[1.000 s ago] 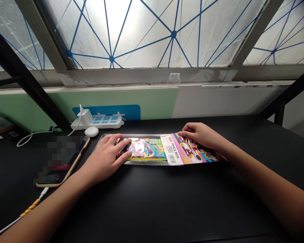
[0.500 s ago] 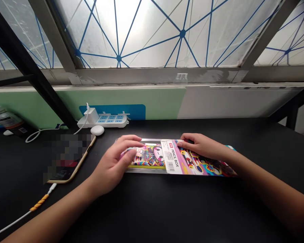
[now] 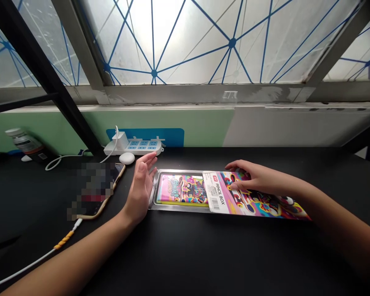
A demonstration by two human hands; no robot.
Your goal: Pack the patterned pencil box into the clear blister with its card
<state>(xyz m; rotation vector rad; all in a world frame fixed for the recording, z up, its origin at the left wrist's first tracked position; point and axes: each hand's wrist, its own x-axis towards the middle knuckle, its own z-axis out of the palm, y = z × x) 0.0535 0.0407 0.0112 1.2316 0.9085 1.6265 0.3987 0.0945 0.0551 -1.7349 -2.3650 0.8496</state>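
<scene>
A colourful pencil box (image 3: 182, 190) lies in a clear plastic tray (image 3: 153, 201), partly inside a bright cardboard sleeve (image 3: 259, 203) marked "PENCIL BOX". All of it rests flat on the black desk. My left hand (image 3: 141, 187) stands on edge at the tray's left end, fingers stretched upward and palm turned toward the tray, holding nothing. Over the sleeve lies my right hand (image 3: 253, 174), its thumb on the printed top and its fingers at the far edge. My right forearm covers some of the sleeve's right part.
To the left, a phone (image 3: 103, 193) with a blurred screen is plugged into a white cable (image 3: 24, 269). A white power strip (image 3: 144, 146), a round white object (image 3: 127, 158) and a bottle (image 3: 27, 144) are near the wall. A black frame post (image 3: 49, 78) slants at left.
My left hand has come off the pencil box and turned upright at the tray's end. The box shows less outside the sleeve. My right hand has shifted right along it. The view has swung slightly left.
</scene>
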